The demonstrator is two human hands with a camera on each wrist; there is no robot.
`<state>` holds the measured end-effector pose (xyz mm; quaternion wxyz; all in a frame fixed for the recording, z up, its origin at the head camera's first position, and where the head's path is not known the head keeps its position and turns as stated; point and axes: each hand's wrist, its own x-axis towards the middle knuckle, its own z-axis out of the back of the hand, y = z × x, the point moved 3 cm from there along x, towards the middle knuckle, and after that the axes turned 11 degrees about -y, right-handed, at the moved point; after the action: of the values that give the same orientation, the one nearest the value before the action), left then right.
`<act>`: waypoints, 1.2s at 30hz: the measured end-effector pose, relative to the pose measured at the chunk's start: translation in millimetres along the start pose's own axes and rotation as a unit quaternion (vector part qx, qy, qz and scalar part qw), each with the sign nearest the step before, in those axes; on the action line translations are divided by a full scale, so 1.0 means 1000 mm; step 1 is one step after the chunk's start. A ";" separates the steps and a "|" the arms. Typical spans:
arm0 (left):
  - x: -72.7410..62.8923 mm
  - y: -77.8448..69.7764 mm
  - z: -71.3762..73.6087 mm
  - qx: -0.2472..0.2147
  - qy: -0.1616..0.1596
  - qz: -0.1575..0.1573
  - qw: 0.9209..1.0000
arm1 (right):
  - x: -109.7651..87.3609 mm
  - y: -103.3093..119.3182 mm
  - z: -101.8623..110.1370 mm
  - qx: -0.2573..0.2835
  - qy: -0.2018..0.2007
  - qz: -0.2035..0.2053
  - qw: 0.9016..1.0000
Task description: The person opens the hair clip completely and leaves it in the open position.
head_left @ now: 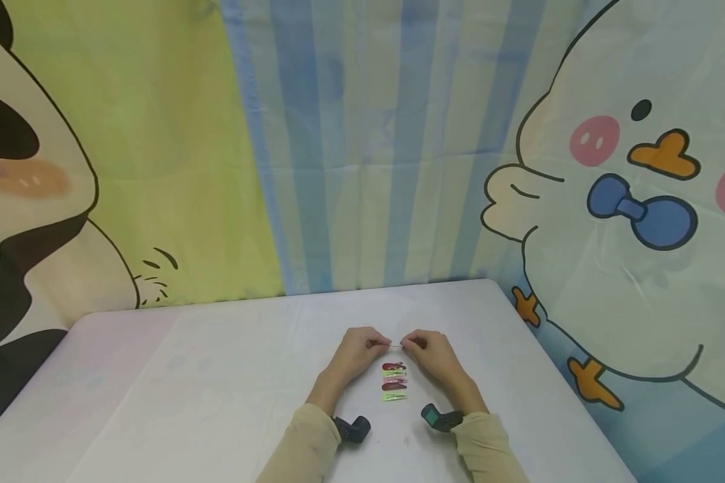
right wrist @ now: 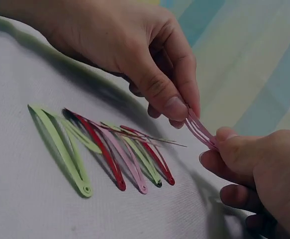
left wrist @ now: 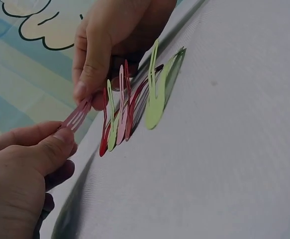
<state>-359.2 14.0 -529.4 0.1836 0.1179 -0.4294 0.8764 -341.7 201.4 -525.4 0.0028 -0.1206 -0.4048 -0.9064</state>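
Note:
A pink snap hair clip (left wrist: 76, 118) is stretched between my two hands, above the far end of a row of other clips. My left hand (head_left: 356, 351) pinches one end of it between thumb and fingertips. At the opposite end, my right hand (head_left: 438, 358) pinches it the same way. The row on the table holds a light green snap clip (right wrist: 60, 149) nearest me, then a red clip (right wrist: 105, 162), a pink clip (right wrist: 126, 162), another green clip (right wrist: 145, 162) and a second red clip (right wrist: 162, 167). Their arms stand popped apart.
The clips lie on a white-covered table (head_left: 217, 382). Dark wrist cameras sit on both wrists, the left camera (head_left: 353, 429) and right camera (head_left: 441, 418) close over the tabletop. Behind the table hangs a striped cartoon curtain (head_left: 362, 168).

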 end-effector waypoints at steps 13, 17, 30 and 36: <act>-0.001 0.005 -0.002 -0.018 0.015 -0.001 1.000 | 0.000 0.003 0.003 0.032 -0.002 -0.025 0.999; -0.001 0.005 -0.002 -0.026 0.018 0.018 0.999 | 0.000 0.002 0.004 0.037 -0.001 -0.033 0.999; 0.002 0.006 -0.002 -0.049 0.002 0.053 0.997 | 0.000 0.001 0.009 0.047 0.008 -0.031 0.998; 0.004 0.004 -0.001 -0.075 0.016 0.070 0.995 | -0.002 0.005 0.011 0.058 0.022 -0.070 0.996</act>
<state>-364.1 13.2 -531.1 0.1369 0.0595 -0.4980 0.8543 -337.2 206.0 -514.7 -0.0446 -0.0721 -0.4640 -0.8818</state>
